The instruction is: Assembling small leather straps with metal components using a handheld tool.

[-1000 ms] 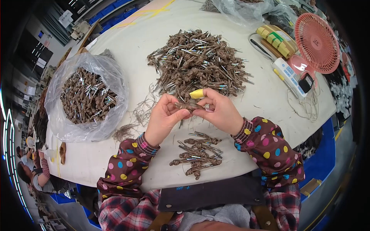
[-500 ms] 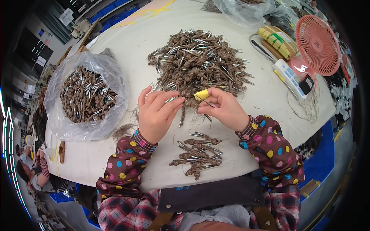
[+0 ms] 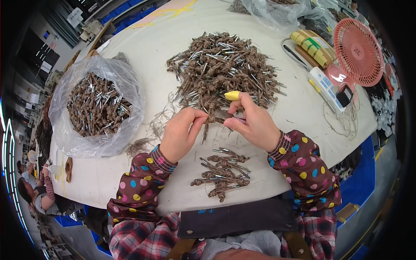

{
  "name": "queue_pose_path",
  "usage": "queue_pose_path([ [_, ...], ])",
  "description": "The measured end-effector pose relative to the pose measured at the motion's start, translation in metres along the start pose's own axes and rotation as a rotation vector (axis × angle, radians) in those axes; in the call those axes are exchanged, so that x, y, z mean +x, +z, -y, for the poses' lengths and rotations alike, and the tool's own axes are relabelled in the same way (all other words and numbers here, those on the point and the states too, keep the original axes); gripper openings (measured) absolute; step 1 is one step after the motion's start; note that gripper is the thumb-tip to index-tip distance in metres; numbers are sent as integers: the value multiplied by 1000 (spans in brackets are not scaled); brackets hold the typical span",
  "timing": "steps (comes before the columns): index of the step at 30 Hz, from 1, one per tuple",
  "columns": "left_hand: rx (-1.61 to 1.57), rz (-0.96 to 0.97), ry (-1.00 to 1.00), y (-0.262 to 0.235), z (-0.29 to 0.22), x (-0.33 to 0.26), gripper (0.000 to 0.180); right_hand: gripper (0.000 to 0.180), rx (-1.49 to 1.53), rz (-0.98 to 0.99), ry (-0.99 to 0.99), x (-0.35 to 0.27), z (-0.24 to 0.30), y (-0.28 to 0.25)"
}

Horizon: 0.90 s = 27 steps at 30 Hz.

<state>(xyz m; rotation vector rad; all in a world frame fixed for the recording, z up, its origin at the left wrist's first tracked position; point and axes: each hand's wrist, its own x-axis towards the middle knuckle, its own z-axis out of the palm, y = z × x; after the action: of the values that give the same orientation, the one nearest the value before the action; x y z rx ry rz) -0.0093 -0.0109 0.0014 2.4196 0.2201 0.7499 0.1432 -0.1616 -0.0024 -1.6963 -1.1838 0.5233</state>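
Note:
My left hand (image 3: 178,135) is closed, thumb and index finger pinching the left end of a brown knotted cord (image 3: 221,115). Opposite it, my right hand (image 3: 255,126) grips the cord's right side between thumb and fingers. A thin dark stick-like tool (image 3: 239,118) shows in the right hand; its kind cannot be made out. The right index finger wears a yellow finger cover (image 3: 232,95) and points up. Just beyond both hands rises a heap of brown knotted cords (image 3: 225,69) with shiny metal tips. Nearer me lies a small group of such cords (image 3: 222,171).
A clear plastic bag (image 3: 134,130) full of knotted cords stands at left. Loose thread scraps (image 3: 141,146) lie beside it. On the right are a pink fan (image 3: 358,52), a white power strip (image 3: 323,82) with a plug, and a yellow-wrapped bundle (image 3: 313,47). People sit far left.
My left fingers have closed into a pinch on the cord. The right index finger has lifted, and the dark tool that stuck out from the right hand is now mostly hidden.

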Motion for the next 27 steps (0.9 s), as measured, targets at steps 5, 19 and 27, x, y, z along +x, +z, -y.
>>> queue_pose_path([
  [5, 62, 47, 51, 3, 1, 1, 6, 31, -518, -142, -398, -1, -6, 4],
  [19, 194, 61, 169, 6, 0, 0, 8, 24, -766, -161, -558, -2, 0, 5],
  [27, -126, 36, -111, 8, 1, -2, 5, 26, -485, -157, -460, 2, -10, 3],
])
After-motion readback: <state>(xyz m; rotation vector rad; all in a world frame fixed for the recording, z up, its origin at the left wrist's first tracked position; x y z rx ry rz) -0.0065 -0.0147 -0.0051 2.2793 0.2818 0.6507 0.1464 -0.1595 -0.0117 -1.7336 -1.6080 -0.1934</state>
